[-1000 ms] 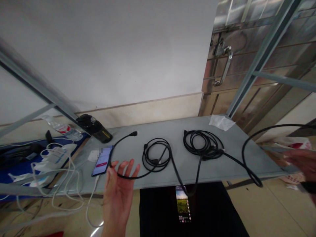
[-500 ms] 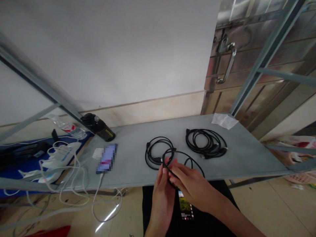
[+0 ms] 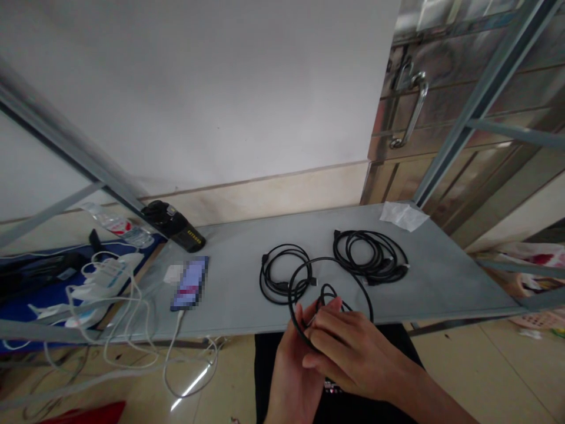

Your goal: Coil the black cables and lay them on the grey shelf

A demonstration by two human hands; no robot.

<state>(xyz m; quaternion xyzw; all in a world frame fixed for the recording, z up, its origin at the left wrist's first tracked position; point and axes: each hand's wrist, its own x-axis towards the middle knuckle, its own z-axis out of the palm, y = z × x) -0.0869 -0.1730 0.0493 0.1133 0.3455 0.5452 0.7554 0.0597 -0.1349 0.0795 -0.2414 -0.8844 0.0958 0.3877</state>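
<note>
Two coiled cables (image 3: 285, 275) (image 3: 369, 253) on tabletop (image 3: 441, 282); phone (image 3: 190, 282), black bottle (image 3: 173, 225), tissue (image 3: 404, 215), white chargers (image 3: 103, 280) leftward.

A workroom: grey metal table (image 3: 432, 277), steel frame (image 3: 474, 97), coiled cables (image 3: 369, 254).

1. The right hand (image 3: 348, 347) lies over the left hand (image 3: 300, 359), hiding most of its fingers.
2. Both hands cover the lower part of the looped thin black cable (image 3: 329, 260), so the grip itself cannot be seen.
3. The dark smartphone's (image 3: 190, 283) screen on the grey table (image 3: 441, 282) is blurred, unreadable.
4. The tangled white cords (image 3: 110, 288) run off the left edge.
5. The black bottle's (image 3: 174, 225) yellow lettering is too small to read.
</note>
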